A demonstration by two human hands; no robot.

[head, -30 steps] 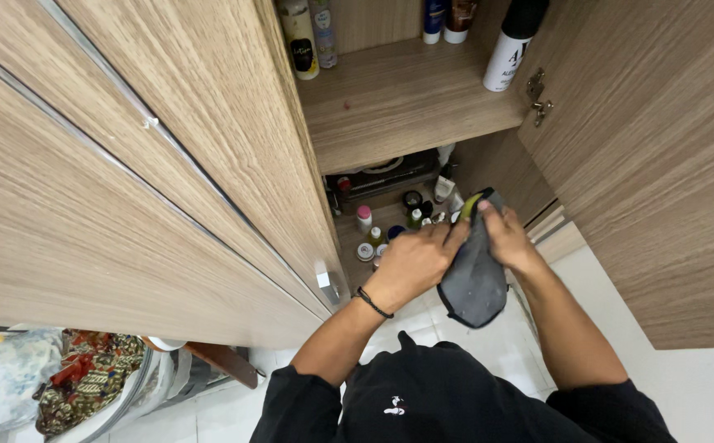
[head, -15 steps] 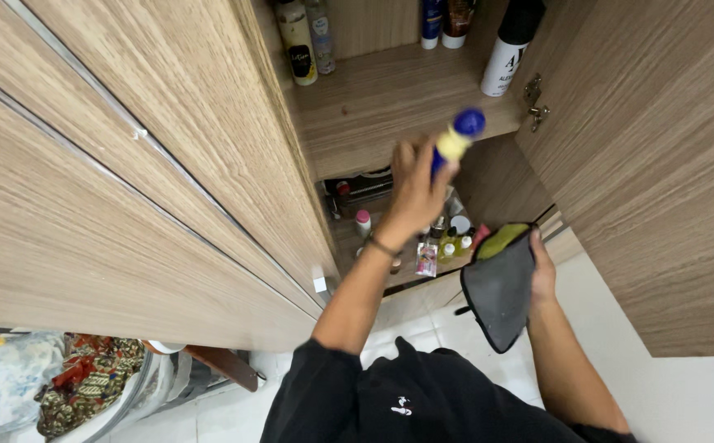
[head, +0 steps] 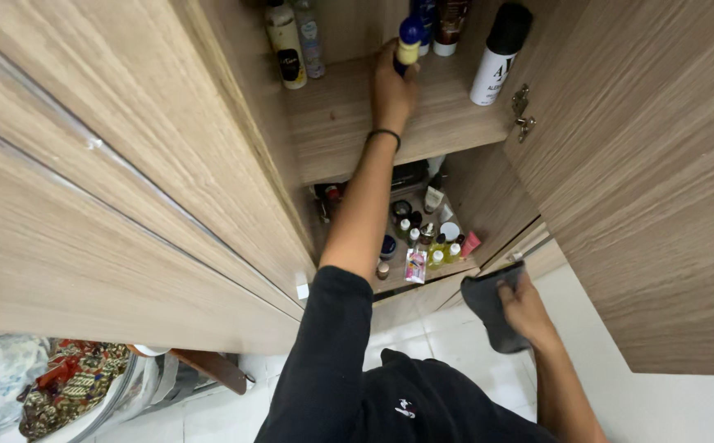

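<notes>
My left hand (head: 391, 86) reaches up over the upper wooden shelf (head: 423, 131) of an open cabinet and grips a small yellow bottle with a blue cap (head: 409, 41), held upright near the back row of bottles. Down low at the cabinet's front edge, my right hand (head: 523, 310) clutches a dark grey cloth (head: 488, 303), bunched beside the lower shelf (head: 398, 275). That lower shelf is crowded with several small bottles and jars (head: 431, 242).
A white spray can with a black cap (head: 492, 57) stands on the upper shelf at right, other bottles (head: 287, 45) at left and back. Open cabinet doors (head: 644, 164) flank both sides. A basket of patterned cloth (head: 61, 390) sits at lower left on white tiled floor (head: 693, 406).
My left hand carried the blue-capped bottle from the cloth up onto the upper shelf. My right hand lowered the grey cloth toward the cabinet's bottom edge.
</notes>
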